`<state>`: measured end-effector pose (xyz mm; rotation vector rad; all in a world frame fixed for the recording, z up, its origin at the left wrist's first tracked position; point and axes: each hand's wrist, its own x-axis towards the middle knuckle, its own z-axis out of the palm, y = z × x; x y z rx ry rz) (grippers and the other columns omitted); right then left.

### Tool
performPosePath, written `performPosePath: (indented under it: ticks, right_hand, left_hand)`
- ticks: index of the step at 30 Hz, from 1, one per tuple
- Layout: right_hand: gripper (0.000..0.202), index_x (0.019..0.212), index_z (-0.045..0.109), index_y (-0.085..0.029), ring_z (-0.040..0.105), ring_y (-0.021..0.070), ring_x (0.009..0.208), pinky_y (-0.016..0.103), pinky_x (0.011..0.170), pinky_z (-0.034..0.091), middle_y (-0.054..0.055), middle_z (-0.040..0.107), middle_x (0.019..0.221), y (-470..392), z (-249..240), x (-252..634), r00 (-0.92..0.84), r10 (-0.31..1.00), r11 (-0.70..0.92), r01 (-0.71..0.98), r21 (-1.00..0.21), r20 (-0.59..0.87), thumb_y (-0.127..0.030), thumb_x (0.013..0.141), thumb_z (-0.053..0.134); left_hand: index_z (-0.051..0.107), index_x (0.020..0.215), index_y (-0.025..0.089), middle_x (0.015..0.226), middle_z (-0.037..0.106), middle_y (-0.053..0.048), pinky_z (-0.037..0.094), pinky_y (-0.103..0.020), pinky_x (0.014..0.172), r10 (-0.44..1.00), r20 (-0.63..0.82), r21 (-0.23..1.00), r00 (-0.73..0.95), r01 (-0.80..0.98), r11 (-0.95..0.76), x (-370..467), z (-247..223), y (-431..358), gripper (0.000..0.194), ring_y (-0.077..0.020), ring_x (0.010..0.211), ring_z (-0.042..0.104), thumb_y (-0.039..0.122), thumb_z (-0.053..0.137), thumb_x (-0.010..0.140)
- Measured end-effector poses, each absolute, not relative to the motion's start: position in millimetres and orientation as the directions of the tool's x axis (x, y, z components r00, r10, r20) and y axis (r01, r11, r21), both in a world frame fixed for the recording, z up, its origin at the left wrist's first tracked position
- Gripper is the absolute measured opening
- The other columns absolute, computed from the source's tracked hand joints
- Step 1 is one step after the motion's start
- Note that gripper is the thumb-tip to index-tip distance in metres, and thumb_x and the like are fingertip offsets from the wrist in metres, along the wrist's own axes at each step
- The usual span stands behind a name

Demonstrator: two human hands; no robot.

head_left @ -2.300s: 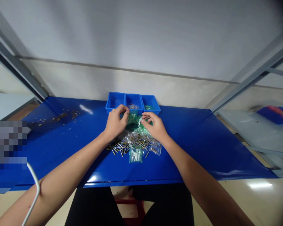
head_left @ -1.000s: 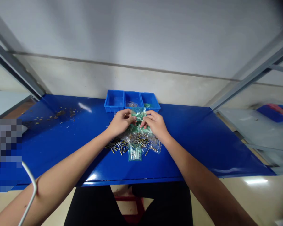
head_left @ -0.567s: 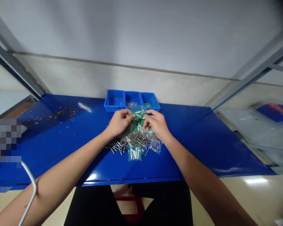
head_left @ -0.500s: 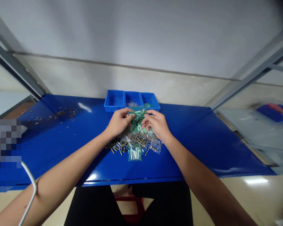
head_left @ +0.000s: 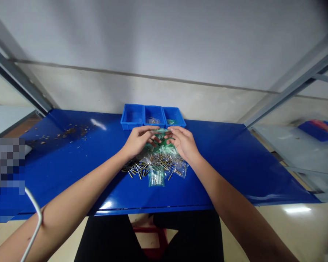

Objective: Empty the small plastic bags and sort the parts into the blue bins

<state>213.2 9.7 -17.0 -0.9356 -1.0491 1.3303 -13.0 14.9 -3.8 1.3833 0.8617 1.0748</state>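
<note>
Holding green bag (head_left: 161,130) by opposite sides in left hand (head_left: 138,141) and right hand (head_left: 183,142), pinched nearly closed, above metal pins (head_left: 139,169). Could slip and drop among them from too light a pinch on slick film. Note thin, translucent, crinkled plastic; slender, straight, gold-and-silver shafts; glossy, smooth blue table (head_left: 248,163).

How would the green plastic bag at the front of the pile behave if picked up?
The green bag would probably flop, since its film looks thin and creased. Its glossy shine suggests it might be slippery. Separate white pieces show through, so the contents may shift.
</note>
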Motion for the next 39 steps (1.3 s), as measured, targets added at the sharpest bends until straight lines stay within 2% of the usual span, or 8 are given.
performPosePath:
  ticks: [5, 10, 15, 20, 25, 31, 34, 39]
  right_hand:
    - [0.037, 0.095, 0.080, -0.024, 0.074, 0.0239, 0.086, 0.037, 0.066, 0.065, 0.008, 0.078, 0.099, 11, -16, 212, 0.010, 0.998, 0.059, -0.314, -0.948, 0.058, -0.048, 0.076, 0.101]
    - [0.043, 0.098, 0.081, -0.026, 0.070, 0.0202, 0.075, 0.036, 0.066, 0.063, 0.000, 0.073, 0.085, 11, -19, 212, 0.018, 0.995, 0.099, -0.207, -0.973, 0.097, -0.038, 0.065, 0.107]
    - [0.028, 0.095, 0.083, -0.027, 0.066, 0.0180, 0.064, 0.036, 0.065, 0.057, -0.004, 0.070, 0.071, 13, -24, 213, 0.049, 0.979, 0.200, -0.079, -0.977, 0.197, -0.035, 0.074, 0.098]
    - [0.017, 0.086, 0.084, -0.024, 0.069, 0.0163, 0.064, 0.037, 0.070, 0.059, 0.001, 0.079, 0.087, 18, -28, 220, 0.138, 0.958, 0.257, -0.018, -0.966, 0.252, -0.035, 0.078, 0.094]
    - [0.024, 0.102, 0.087, -0.021, 0.086, 0.0271, 0.092, 0.048, 0.098, 0.071, 0.008, 0.085, 0.098, 33, -33, 237, 0.357, 0.909, 0.286, -0.166, -0.944, 0.212, -0.031, 0.082, 0.094]
    - [0.036, 0.116, 0.084, -0.018, 0.084, 0.0372, 0.135, 0.058, 0.127, 0.064, 0.021, 0.085, 0.135, 43, -31, 248, 0.286, 0.947, 0.255, -0.392, -0.884, 0.146, -0.021, 0.081, 0.092]
    - [0.033, 0.118, 0.084, -0.019, 0.087, 0.0344, 0.121, 0.055, 0.113, 0.071, 0.019, 0.087, 0.132, 41, -30, 248, 0.279, 0.945, 0.258, -0.323, -0.911, 0.169, -0.025, 0.086, 0.088]
    - [0.011, 0.096, 0.081, -0.022, 0.082, 0.0249, 0.082, 0.038, 0.072, 0.067, 0.008, 0.084, 0.089, 35, -29, 244, 0.215, 0.955, 0.216, -0.034, -0.976, 0.204, -0.031, 0.089, 0.083]
  left_hand:
    - [0.088, 0.125, 0.013, 0.097, 0.090, -0.011, 0.074, -0.042, 0.080, 0.933, 0.161, 0.987, 0.323, -0.037, -0.157, -11, -3, 14, 0.041, -0.0263, 0.083, 0.086, 0.044, 0.081, 0.099]
    - [0.085, 0.125, 0.016, 0.108, 0.089, -0.010, 0.073, -0.038, 0.078, 0.935, 0.194, 0.980, 0.297, -0.023, -0.196, -9, -10, 16, 0.036, -0.0206, 0.075, 0.084, 0.030, 0.090, 0.092]
    - [0.082, 0.121, 0.018, 0.118, 0.087, -0.010, 0.075, -0.037, 0.079, 0.936, 0.222, 0.974, 0.274, -0.031, -0.222, -7, -16, 19, 0.033, -0.0197, 0.080, 0.085, 0.026, 0.088, 0.090]
    - [0.080, 0.117, 0.018, 0.115, 0.087, -0.011, 0.074, -0.038, 0.083, 0.936, 0.249, 0.967, 0.250, -0.006, -0.256, -9, -19, 23, 0.025, -0.0210, 0.086, 0.086, 0.025, 0.083, 0.093]
    - [0.082, 0.110, 0.019, 0.108, 0.089, -0.010, 0.070, -0.040, 0.092, 0.926, 0.326, 0.925, 0.189, 0.139, -0.354, -15, -23, 30, 0.013, -0.0235, 0.096, 0.085, 0.026, 0.078, 0.099]
    - [0.086, 0.113, 0.022, 0.116, 0.090, -0.011, 0.067, -0.049, 0.106, 0.878, 0.386, 0.745, 0.282, 0.467, -0.477, -20, -24, 28, 0.019, -0.0313, 0.112, 0.084, 0.021, 0.073, 0.099]
    - [0.086, 0.127, 0.022, 0.131, 0.089, -0.015, 0.063, -0.058, 0.118, 0.840, 0.387, 0.620, 0.382, 0.567, -0.543, -19, -23, 25, 0.028, -0.0372, 0.129, 0.080, 0.024, 0.071, 0.103]
    - [0.085, 0.141, 0.017, 0.147, 0.084, -0.019, 0.057, -0.066, 0.124, 0.772, 0.358, 0.473, 0.525, 0.611, -0.635, -17, -26, 25, 0.040, -0.0435, 0.141, 0.073, 0.029, 0.066, 0.108]
